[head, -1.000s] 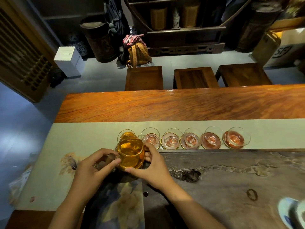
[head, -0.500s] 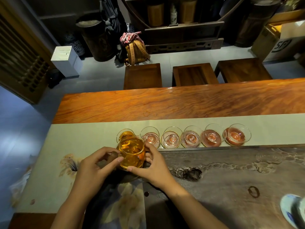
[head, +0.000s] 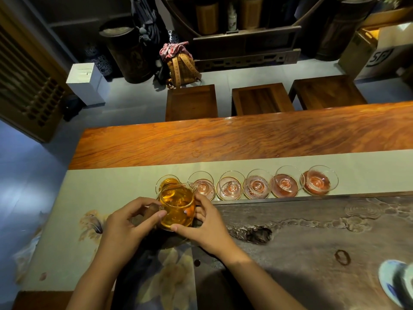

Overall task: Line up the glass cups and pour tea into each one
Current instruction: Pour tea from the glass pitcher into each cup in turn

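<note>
A glass pitcher [head: 177,206] full of amber tea is held between both hands, its spout pointing up and right. My left hand [head: 128,222] grips its left side at the handle. My right hand [head: 204,224] cups its right side and base. Just behind it runs a row of several glass cups on the pale runner [head: 111,186]. The leftmost cup [head: 167,183] holds amber tea. The others, from the second cup [head: 202,185] to the rightmost cup [head: 318,181], look clear over reddish coasters.
A dark carved stone tea tray [head: 312,231] fills the near right. A blue-and-white dish [head: 395,283] sits at the bottom right corner. Beyond the runner lies the bare wooden tabletop [head: 223,139], then three wooden stools [head: 261,99] on the floor.
Both hands and the pitcher stay nearly where they were, in front of the leftmost cup. The pitcher has turned slightly, its spout now nearer the second cup.
</note>
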Demonstrator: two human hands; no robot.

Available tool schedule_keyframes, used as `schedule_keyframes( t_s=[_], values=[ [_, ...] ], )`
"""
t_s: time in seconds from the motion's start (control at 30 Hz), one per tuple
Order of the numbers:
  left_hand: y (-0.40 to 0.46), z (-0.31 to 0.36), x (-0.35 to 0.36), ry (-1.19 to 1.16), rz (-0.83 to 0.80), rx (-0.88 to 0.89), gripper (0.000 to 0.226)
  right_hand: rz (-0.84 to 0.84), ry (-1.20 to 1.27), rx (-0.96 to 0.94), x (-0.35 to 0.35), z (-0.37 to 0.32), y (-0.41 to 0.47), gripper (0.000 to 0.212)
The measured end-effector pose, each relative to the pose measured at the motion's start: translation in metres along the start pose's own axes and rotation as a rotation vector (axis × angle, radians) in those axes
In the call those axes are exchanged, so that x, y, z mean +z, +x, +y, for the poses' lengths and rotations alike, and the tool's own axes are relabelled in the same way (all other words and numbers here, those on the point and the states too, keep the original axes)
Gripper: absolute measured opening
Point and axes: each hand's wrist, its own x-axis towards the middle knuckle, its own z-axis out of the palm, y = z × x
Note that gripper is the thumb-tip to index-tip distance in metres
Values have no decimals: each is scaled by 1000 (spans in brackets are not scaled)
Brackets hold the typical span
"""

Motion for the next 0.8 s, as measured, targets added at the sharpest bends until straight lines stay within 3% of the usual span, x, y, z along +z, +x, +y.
schedule_keyframes(
  t_s=[0.5, 0.6, 0.8],
  values=[
    [1, 3, 2, -18, 8, -19, 22, 14, 35, 0, 0, 4, 3, 113],
    [1, 3, 1, -14, 8, -23, 22, 20, 27, 1, 1, 5, 3, 104],
    [0, 5, 2, -23, 5, -22, 21, -1, 22, 0, 0, 5, 3, 122]
  ],
)
